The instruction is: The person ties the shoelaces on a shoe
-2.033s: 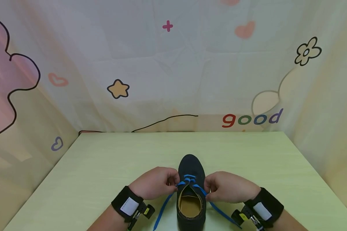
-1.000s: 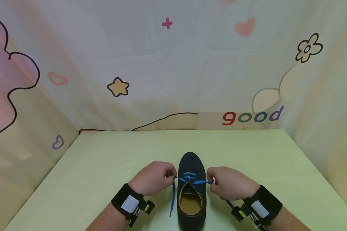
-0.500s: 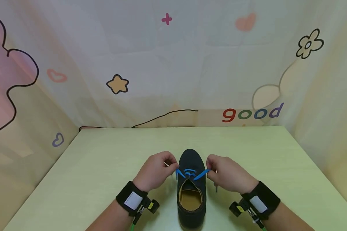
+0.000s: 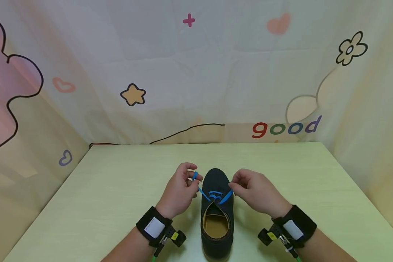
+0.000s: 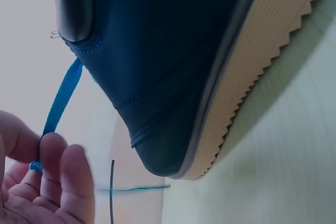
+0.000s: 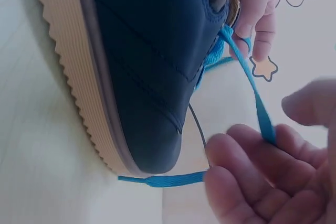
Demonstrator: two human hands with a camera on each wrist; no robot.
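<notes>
A dark shoe (image 4: 217, 251) with a pale ridged sole (image 5: 226, 93) stands upright on the table, its toe pointing away. Blue shoelace crosses its upper, and one end runs from each side to a hand. At the shoe's left, my left hand (image 4: 180, 193) grips one lace end (image 5: 64, 95), which wraps over a finger; the other fingers are partly spread. My right hand (image 4: 260, 191) holds the other lace end (image 6: 264, 116) at the right of the toe. In the right wrist view, that lace passes through curled fingers, the thumb stands off it, and a loose tail (image 6: 176, 180) trails past the toe.
The pale green table (image 4: 134, 163) extends around the shoe on all sides. A printed curtain (image 4: 170, 72) hangs behind it and along both sides. Each wrist wears a black strap (image 4: 154, 225) with a small camera.
Both hands have moved forward toward the toe, drawing the lace ends along. The left lace now wraps over a finger, and left fingers have spread. The shoe stays in place; the view tilts slightly down.
</notes>
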